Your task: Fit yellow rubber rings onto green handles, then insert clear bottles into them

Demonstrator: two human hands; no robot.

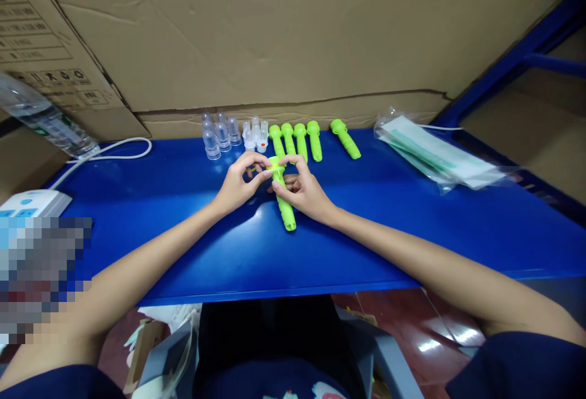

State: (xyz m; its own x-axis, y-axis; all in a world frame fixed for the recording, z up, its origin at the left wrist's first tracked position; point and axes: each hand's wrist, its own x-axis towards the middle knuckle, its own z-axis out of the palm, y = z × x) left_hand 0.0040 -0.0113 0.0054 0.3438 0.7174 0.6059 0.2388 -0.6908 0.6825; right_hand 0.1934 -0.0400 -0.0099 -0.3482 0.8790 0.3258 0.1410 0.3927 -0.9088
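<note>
A lime-green plastic flashlight-shaped handle [286, 211] is held above the blue table, its wide head away from me and its narrow end towards me. My left hand [242, 182] is closed, pinching the rim of the head with thumb and forefinger. A small yellow bit shows by its fingers, too little to name. My right hand [306, 190] grips the same handle below the head, thumb along the side and forefinger up at the rim. Just beyond, several matching green handles [314, 141] lie in a row, with one more [346, 139] farther right.
Clear plastic cups [222, 135] and white pieces with clear tubes [255, 136] stand behind my left hand. A plastic packet [439, 152] lies at the right. On the left are a water bottle [50, 121], a white cable [123, 141] and a power strip [43, 204]. Cardboard [284, 39] walls the back.
</note>
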